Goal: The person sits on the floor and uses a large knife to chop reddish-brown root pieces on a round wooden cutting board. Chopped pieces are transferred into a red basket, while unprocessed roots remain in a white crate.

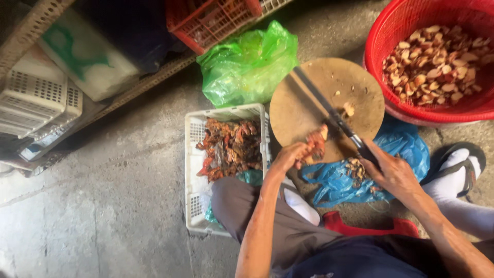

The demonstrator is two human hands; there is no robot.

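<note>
A reddish-orange, rough-skinned piece of produce (pixel 316 143) is held down on a round wooden chopping board (pixel 309 110), close to the board's near edge; its cut face is pale. It is gripped by the left hand (pixel 289 156), whose fingers are curled over its near end. A long knife (pixel 329 110) with a dark, narrow blade is laid diagonally across the board, its tip pointed towards the far left rim and its edge set just beside the held piece. The knife's handle is enclosed in the right hand (pixel 391 172). A small pale cut piece (pixel 349 108) is seen on the board, just beyond the blade.
</note>
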